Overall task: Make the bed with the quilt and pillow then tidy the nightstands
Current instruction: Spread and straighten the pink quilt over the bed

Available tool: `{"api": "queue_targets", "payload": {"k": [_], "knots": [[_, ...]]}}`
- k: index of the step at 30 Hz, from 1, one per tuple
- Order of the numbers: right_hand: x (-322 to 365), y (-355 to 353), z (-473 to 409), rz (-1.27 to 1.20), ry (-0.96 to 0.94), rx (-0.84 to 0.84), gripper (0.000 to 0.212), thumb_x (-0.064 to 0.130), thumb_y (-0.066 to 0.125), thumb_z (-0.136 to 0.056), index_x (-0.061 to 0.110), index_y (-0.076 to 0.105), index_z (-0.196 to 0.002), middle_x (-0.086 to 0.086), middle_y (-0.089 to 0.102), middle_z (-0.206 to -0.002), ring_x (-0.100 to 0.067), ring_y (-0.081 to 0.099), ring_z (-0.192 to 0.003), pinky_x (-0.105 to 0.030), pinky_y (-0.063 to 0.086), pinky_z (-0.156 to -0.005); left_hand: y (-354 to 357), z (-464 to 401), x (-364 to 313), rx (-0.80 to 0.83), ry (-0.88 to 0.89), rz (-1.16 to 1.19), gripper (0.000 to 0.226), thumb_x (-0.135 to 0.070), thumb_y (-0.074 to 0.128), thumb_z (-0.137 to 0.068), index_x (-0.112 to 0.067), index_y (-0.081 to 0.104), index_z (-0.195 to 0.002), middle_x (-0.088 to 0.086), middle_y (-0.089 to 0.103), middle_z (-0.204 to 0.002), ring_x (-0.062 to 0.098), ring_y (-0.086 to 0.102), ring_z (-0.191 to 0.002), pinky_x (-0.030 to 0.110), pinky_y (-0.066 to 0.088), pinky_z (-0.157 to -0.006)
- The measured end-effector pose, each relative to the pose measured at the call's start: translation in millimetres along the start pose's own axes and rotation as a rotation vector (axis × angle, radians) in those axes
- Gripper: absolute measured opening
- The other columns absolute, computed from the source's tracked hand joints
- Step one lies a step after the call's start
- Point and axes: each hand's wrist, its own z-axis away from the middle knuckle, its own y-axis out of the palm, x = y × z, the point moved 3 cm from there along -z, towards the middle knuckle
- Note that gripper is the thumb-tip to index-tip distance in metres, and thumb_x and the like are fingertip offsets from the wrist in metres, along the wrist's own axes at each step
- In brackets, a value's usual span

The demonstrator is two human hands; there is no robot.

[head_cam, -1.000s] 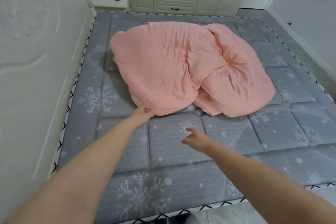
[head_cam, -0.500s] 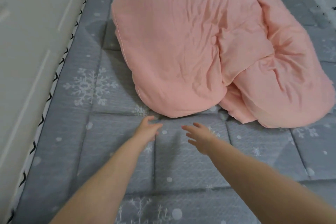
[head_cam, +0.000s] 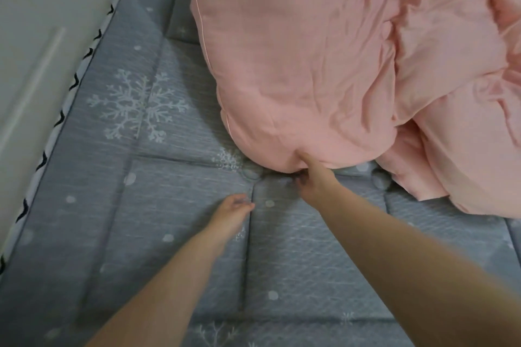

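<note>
The right hand [head_cam: 314, 180] has just reached the quilt [head_cam: 324, 59]. Half a second ago both hands hovered over bare mattress short of the pink fabric; now the right thumb presses into the quilt's near corner at the bottom of the bundle, with the other fingers tucked beneath the edge, so the hand looks closed on that corner, though the fingers are in shadow and the pinch itself is only partly visible. The left hand [head_cam: 232, 210], which a second ago was the one touching the quilt's edge, has dropped away and now sits at about 8 o'clock from the right hand, near it but clear of the fabric, fingers loosely together and holding nothing, low over the mattress [head_cam: 118, 234].

The view has also closed in: the quilt now fills the frame from 12 to 3 o'clock, still heaped and folded over itself in the middle of the bed, with the wall panel [head_cam: 42, 36] running along 9 to 11 o'clock. No pillow or nightstand is in view.

For the task, this reads as the very start of spreading: one corner appears secured, nothing is yet unfolded. The left hand probably needs its own grip further along the piped seam toward 11 o'clock before any pull; otherwise the bundle may simply drag as a lump.
</note>
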Motion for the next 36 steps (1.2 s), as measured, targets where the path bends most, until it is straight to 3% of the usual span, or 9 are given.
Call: {"api": "queue_targets", "payload": {"k": [8, 14, 19, 22, 24, 27, 29, 33, 36], "knots": [[10, 2, 46, -0.186, 0.039, 0.042, 0.050, -0.002, 0.063, -0.082, 0.009, 0.049, -0.128, -0.016, 0.062, -0.121, -0.030, 0.063, -0.100, -0.037, 0.059, -0.063, -17, 24, -20, 0.007, -0.023, 0.173, 0.029, -0.036, 0.063, -0.091, -0.028, 0.054, -0.118, -0.001, 0.059, -0.127, 0.018, 0.058, -0.110, 0.036, 0.048, -0.094], [-19, -3, 120, -0.337, 0.176, 0.121, 0.036, -0.010, 0.051, -0.085, -0.002, 0.056, -0.120, -0.018, 0.067, -0.095, -0.025, 0.064, -0.079, -0.029, 0.057, -0.054, -5, 67, -58, 0.065, 0.018, 0.520, 0.076, -0.055, 0.075, -0.068, -0.033, 0.049, -0.135, -0.008, 0.062, -0.126, 0.015, 0.059, -0.113, 0.034, 0.047, -0.084], [-22, -23, 183, -0.369, 0.225, 0.130, 0.021, -0.008, 0.055, -0.086, -0.004, 0.062, -0.105, -0.017, 0.067, -0.091, -0.022, 0.061, -0.075, -0.024, 0.051, -0.046, -9, 127, -72, -0.180, 0.155, 0.265, 0.067, -0.049, 0.083, -0.066, -0.024, 0.056, -0.121, -0.007, 0.064, -0.119, 0.015, 0.060, -0.107, 0.026, 0.044, -0.088], [-28, -44, 212, -0.257, 0.230, 0.134, 0.011, 0.002, 0.063, -0.087, -0.001, 0.066, -0.097, -0.013, 0.071, -0.080, -0.021, 0.063, -0.070, -0.025, 0.054, -0.050, -9, 173, -75, -0.201, 0.229, 0.135, 0.051, -0.042, 0.076, -0.079, -0.028, 0.053, -0.123, -0.004, 0.060, -0.121, 0.018, 0.057, -0.110, 0.028, 0.044, -0.092], [-30, -59, 227, -0.149, 0.198, 0.140, 0.018, 0.017, 0.067, -0.088, 0.005, 0.066, -0.101, -0.008, 0.069, -0.074, -0.017, 0.060, -0.062, -0.025, 0.053, -0.053, -4, 205, -78, -0.194, 0.243, 0.041, 0.048, -0.044, 0.070, -0.084, -0.027, 0.048, -0.123, -0.003, 0.057, -0.114, 0.018, 0.054, -0.107, 0.029, 0.042, -0.092], [-23, -83, 253, -0.074, 0.171, 0.156, 0.034, 0.043, 0.067, -0.087, 0.013, 0.065, -0.103, -0.007, 0.063, -0.079, -0.017, 0.055, -0.063, -0.030, 0.048, -0.065, 3, 243, -82, -0.236, 0.240, -0.125, 0.082, -0.071, 0.061, -0.072, -0.013, 0.056, -0.130, 0.003, 0.061, -0.114, 0.023, 0.058, -0.107, 0.029, 0.045, -0.089], [-17, -98, 267, -0.102, 0.152, 0.163, 0.045, 0.058, 0.061, -0.084, 0.015, 0.059, -0.098, -0.008, 0.059, -0.080, -0.021, 0.052, -0.069, -0.029, 0.043, -0.067, 7, 260, -89, -0.284, 0.258, -0.094, 0.080, -0.073, 0.059, -0.074, -0.015, 0.057, -0.128, 0.005, 0.063, -0.122, 0.025, 0.061, -0.107, 0.035, 0.049, -0.093], [-2, -118, 298, -0.178, 0.185, 0.227, 0.075, 0.072, 0.082, -0.040, 0.017, 0.059, -0.086, -0.016, 0.053, -0.086, -0.032, 0.053, -0.073, -0.032, 0.045, -0.064, 31, 307, -123, -0.285, 0.333, 0.154, 0.068, -0.071, 0.061, -0.074, -0.018, 0.061, -0.116, 0.003, 0.068, -0.112, 0.022, 0.064, -0.102, 0.042, 0.051, -0.095], [10, -128, 325, -0.114, 0.242, 0.244, 0.074, 0.068, 0.062, -0.077, 0.021, 0.052, -0.133, -0.021, 0.053, -0.131, -0.039, 0.050, -0.125, -0.049, 0.043, -0.102, 43, 346, -143, -0.279, 0.375, 0.315, 0.035, -0.047, 0.060, -0.090, -0.023, 0.058, -0.115, 0.000, 0.067, -0.109, 0.021, 0.062, -0.102, 0.040, 0.049, -0.097]]}}
